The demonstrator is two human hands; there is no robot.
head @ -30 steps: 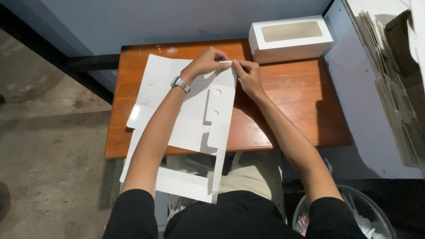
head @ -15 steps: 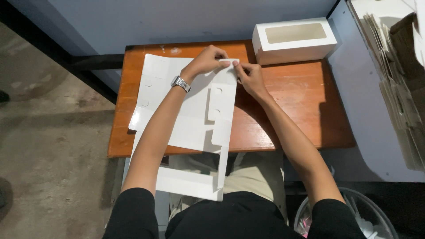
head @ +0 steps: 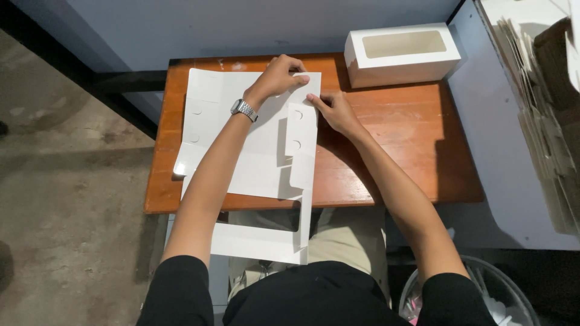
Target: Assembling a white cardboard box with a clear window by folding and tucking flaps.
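A flat white cardboard box blank (head: 254, 157) lies on a small wooden table (head: 393, 157), its near end with a cut-out window hanging over the table edge above my lap. My left hand (head: 279, 75), a metal watch on the wrist, pinches the blank's far top edge. My right hand (head: 332, 110) presses on the blank's right side flap, which stands folded upward along its crease. Both hands touch the cardboard.
A finished white box with a window lid (head: 402, 54) stands at the table's far right corner. A stack of flat cardboard sheets (head: 544, 115) lies on a surface to the right. A round bin (head: 483, 296) sits by my right knee. Bare concrete floor lies left.
My right hand has slid down from the blank's far corner to the side flap. The left hand keeps its pinch on the far edge.
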